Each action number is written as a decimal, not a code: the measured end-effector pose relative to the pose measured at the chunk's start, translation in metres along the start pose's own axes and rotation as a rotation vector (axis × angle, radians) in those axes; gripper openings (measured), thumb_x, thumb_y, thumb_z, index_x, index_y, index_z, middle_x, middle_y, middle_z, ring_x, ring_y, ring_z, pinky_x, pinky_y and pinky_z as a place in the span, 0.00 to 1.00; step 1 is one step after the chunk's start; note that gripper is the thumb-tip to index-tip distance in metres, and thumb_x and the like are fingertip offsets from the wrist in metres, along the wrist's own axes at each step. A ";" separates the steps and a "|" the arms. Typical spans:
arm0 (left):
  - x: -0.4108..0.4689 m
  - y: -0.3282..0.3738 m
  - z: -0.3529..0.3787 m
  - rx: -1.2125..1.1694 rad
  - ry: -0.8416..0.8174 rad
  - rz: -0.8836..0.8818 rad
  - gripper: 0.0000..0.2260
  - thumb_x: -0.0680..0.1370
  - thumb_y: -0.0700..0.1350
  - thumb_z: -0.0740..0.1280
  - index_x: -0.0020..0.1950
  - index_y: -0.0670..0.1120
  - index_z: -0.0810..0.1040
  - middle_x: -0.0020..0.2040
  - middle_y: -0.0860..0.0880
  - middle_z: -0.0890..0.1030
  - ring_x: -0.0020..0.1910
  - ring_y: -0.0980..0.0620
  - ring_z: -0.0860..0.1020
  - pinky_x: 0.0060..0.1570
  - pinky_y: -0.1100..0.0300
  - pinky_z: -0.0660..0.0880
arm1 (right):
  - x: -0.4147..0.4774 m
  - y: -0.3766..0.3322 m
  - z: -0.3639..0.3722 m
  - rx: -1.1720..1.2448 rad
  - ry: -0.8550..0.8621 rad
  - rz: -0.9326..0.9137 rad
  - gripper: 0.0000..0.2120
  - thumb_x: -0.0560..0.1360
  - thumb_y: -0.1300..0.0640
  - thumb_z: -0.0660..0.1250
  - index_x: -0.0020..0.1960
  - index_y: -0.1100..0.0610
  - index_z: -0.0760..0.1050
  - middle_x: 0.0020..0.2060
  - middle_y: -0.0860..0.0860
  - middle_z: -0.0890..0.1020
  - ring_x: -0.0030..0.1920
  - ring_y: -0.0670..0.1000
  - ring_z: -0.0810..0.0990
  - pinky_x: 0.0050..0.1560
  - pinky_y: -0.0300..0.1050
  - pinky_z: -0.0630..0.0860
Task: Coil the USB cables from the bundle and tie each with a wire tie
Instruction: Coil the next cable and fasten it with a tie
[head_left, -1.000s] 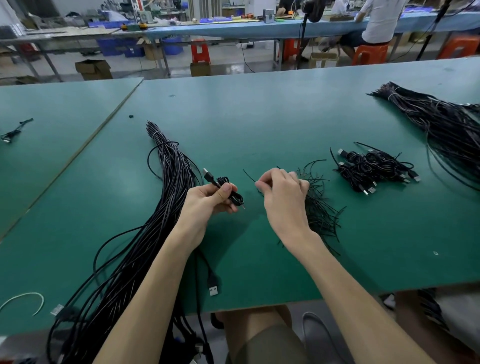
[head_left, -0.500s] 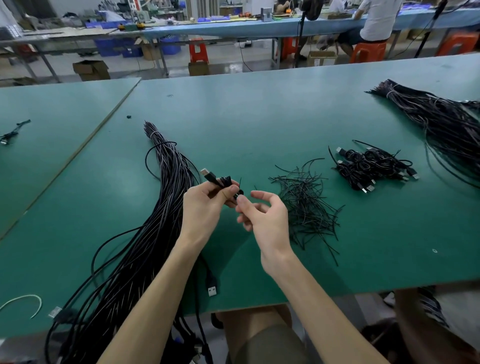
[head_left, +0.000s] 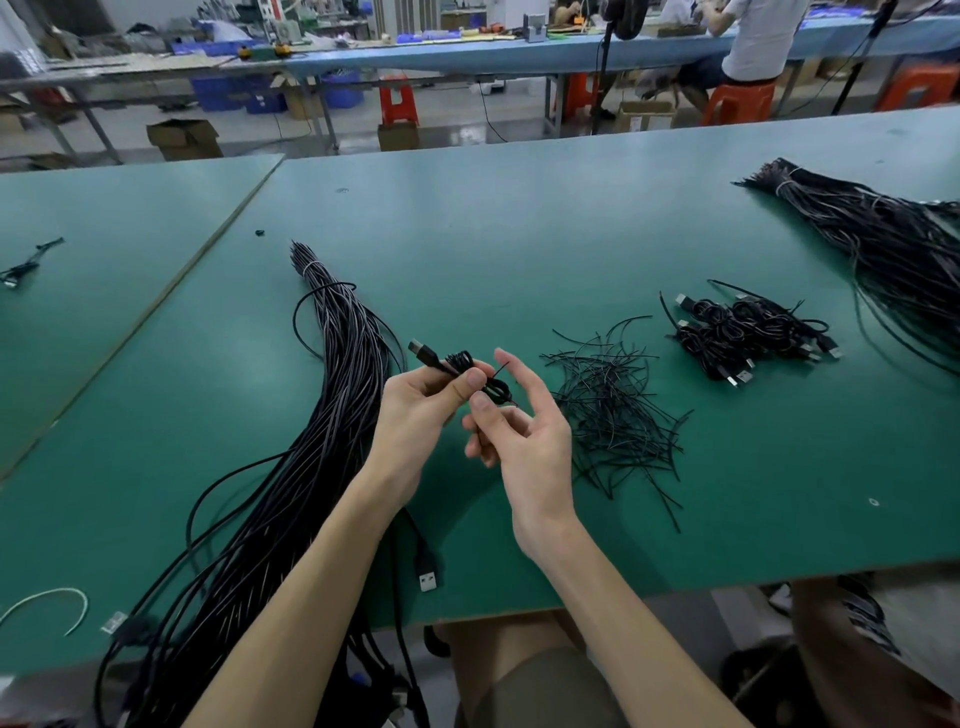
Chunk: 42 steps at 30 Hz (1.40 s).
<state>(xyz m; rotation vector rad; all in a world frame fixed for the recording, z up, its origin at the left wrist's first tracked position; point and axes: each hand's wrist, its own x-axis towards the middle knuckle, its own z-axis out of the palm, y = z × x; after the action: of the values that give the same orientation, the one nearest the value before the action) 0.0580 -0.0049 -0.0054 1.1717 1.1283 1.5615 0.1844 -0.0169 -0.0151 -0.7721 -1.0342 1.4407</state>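
Note:
My left hand (head_left: 421, 405) grips a small coiled black USB cable (head_left: 457, 364), its plug sticking out to the upper left. My right hand (head_left: 524, 436) pinches a thin black wire tie (head_left: 500, 372) against the coil, with the index finger raised. A long bundle of black USB cables (head_left: 322, 415) lies on the green table (head_left: 519, 234) at the left and hangs over the near edge. A loose heap of black wire ties (head_left: 613, 405) lies just right of my hands. Several coiled, tied cables (head_left: 748, 332) are piled further right.
A second black cable bundle (head_left: 893, 244) lies at the far right. A white wire piece (head_left: 52, 603) rests near the front left edge. A loose USB plug (head_left: 428, 577) lies by the near edge. A person in white sits at the blue bench behind (head_left: 753, 41).
My right hand left the tie heap with a wire tie and came over to the coil in my left hand, where it now holds the tie against the coil.

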 end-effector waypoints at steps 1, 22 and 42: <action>0.000 0.000 0.000 -0.013 -0.007 -0.016 0.08 0.75 0.45 0.75 0.49 0.41 0.87 0.32 0.51 0.82 0.30 0.58 0.79 0.34 0.70 0.74 | 0.000 0.000 0.000 0.002 0.002 -0.009 0.22 0.79 0.57 0.73 0.69 0.39 0.76 0.35 0.55 0.84 0.30 0.50 0.78 0.32 0.38 0.73; 0.000 -0.002 -0.003 0.023 0.003 -0.090 0.15 0.71 0.56 0.78 0.49 0.47 0.89 0.43 0.38 0.85 0.36 0.52 0.71 0.35 0.63 0.69 | -0.006 -0.003 0.001 -0.204 0.089 -0.107 0.21 0.81 0.57 0.70 0.67 0.35 0.73 0.37 0.54 0.84 0.22 0.53 0.75 0.23 0.43 0.70; -0.002 0.003 -0.004 0.060 0.001 -0.095 0.10 0.73 0.53 0.75 0.47 0.49 0.89 0.35 0.50 0.83 0.33 0.53 0.70 0.33 0.64 0.67 | -0.010 -0.003 0.006 -0.385 0.098 -0.205 0.13 0.84 0.53 0.65 0.63 0.36 0.75 0.34 0.50 0.83 0.17 0.53 0.71 0.20 0.39 0.68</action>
<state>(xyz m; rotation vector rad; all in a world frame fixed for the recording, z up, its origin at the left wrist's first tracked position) 0.0546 -0.0084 -0.0036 1.1398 1.2217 1.4650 0.1818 -0.0276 -0.0105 -0.9698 -1.2938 1.0311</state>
